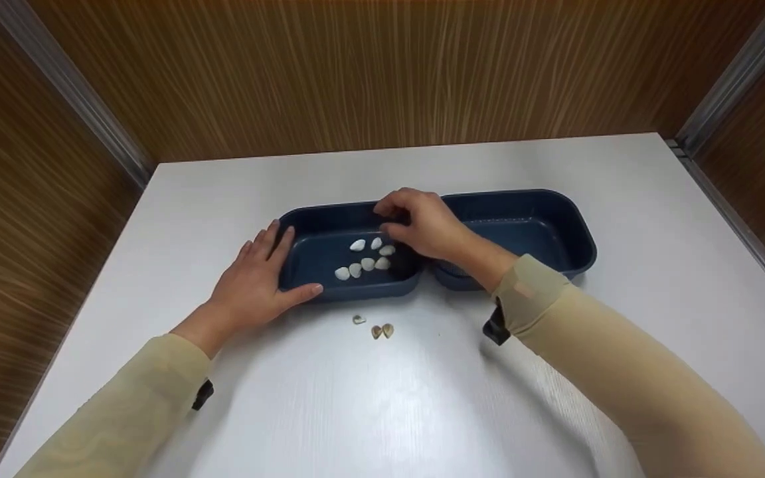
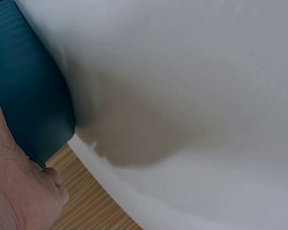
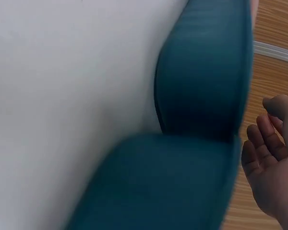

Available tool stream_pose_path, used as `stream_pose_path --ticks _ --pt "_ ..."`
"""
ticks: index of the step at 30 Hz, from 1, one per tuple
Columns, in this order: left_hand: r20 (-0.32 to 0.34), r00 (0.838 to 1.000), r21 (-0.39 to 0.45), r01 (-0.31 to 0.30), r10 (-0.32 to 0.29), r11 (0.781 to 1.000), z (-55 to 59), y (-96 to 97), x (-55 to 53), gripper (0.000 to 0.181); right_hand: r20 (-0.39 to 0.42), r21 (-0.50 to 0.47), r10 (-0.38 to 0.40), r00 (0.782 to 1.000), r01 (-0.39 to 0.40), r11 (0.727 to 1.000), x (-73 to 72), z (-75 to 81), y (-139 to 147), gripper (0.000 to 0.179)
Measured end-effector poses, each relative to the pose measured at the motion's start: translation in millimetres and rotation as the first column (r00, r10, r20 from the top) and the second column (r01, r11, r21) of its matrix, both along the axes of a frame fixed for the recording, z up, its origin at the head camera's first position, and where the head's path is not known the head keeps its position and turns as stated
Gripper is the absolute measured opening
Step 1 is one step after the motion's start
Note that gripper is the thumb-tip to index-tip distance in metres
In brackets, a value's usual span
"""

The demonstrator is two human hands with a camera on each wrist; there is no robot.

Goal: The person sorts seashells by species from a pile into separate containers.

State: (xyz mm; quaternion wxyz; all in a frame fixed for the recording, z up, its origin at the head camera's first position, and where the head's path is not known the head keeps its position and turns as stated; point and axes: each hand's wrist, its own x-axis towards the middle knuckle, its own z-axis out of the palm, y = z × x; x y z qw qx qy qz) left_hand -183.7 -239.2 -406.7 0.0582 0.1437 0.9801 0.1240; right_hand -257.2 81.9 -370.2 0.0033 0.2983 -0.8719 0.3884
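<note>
In the head view, my left hand (image 1: pixel 250 285) rests on the left end of the left dark blue tray (image 1: pixel 313 255). Its fingers are at the end wall, and the thumb lies along the near rim. My right hand (image 1: pixel 422 222) hovers above that tray's right end, thumb and index finger apart. The right wrist view shows this hand (image 3: pixel 273 158) with loosely bent fingers and nothing visible between them. Several pale seashells (image 1: pixel 368 264) lie on the tray floor, some in a curved row. Part of the tray's right end is hidden beneath the right hand.
A second dark blue tray (image 1: pixel 522 239) stands close on the right, under the right forearm. Three small brownish shells (image 1: pixel 388 330) lie on the white table (image 1: pixel 369 405) in front of the left tray. Wood-grained panels (image 1: pixel 382 79) enclose the back and sides.
</note>
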Motion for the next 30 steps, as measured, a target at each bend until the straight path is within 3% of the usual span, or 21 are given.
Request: stream_pose_path --ticks 11,18,23,30 --pt "-0.006 1.000 -0.004 -0.002 0.002 1.000 -0.1 0.2 -1.3 0.121 -0.130 -0.088 -0.056 0.990 0.045 0.995 12.0 27.4 83.0 0.032" --pt "-0.002 1.000 -0.009 -0.008 0.008 1.000 -0.2 -0.9 -0.8 0.122 -0.216 -0.006 -0.137 0.967 0.139 0.990 23.3 35.3 145.1 0.044" --pt "-0.003 1.000 -0.007 -0.008 0.008 1.000 0.1 -1.8 0.5 0.121 -0.174 0.067 -0.192 0.966 0.206 0.976 36.3 32.8 179.7 0.063" --pt "-0.019 1.000 -0.014 -0.004 0.003 1.000 -0.7 -3.3 1.3 0.121 -0.119 0.102 -0.230 0.966 0.242 0.965 47.7 13.2 215.7 0.088"
